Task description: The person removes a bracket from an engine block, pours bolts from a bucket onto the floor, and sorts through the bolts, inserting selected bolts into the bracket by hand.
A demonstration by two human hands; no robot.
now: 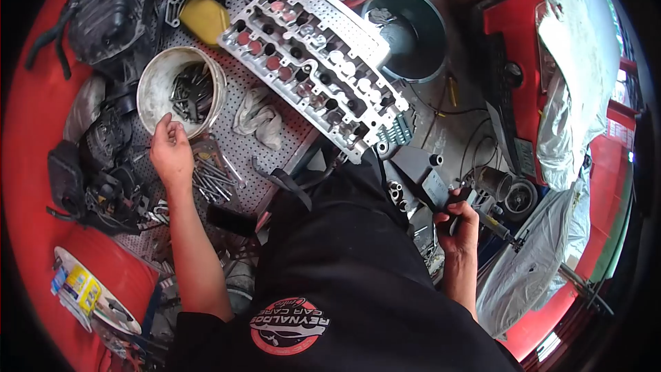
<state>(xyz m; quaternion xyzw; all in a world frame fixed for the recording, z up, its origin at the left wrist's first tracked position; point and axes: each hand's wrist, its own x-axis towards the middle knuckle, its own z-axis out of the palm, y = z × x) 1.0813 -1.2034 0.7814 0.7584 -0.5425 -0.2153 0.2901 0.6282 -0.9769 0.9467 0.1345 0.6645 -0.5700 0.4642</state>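
The person's left hand [172,153] is at the near edge of a white bucket [155,89], its fingers loosely bent and close together; whether the fingertips touch the rim or pinch something small cannot be told. Inside the bucket lies a heap of dark metal parts [193,93], gathered toward its right side. The right hand [464,227], well apart on the other side of the body, has its fingers curled and clamped on a dark object [460,195], too much covered to identify. Just beside that hand is a flat grey piece [435,189]. Between the two hands and farther ahead, a metal cylinder head [303,72] lies aslant on a perforated metal surface [292,131], its upper face lined with round openings, several of the round parts reddish. A crumpled pale cloth [258,120] lies between the bucket and the cylinder head, and a bunch of long bolts [213,179] rests beside the left forearm. Beyond the bucket is a yellow container [204,17]. Past the cylinder head, on the right, a dark round tub [430,41] stands on the floor, with something pale inside it
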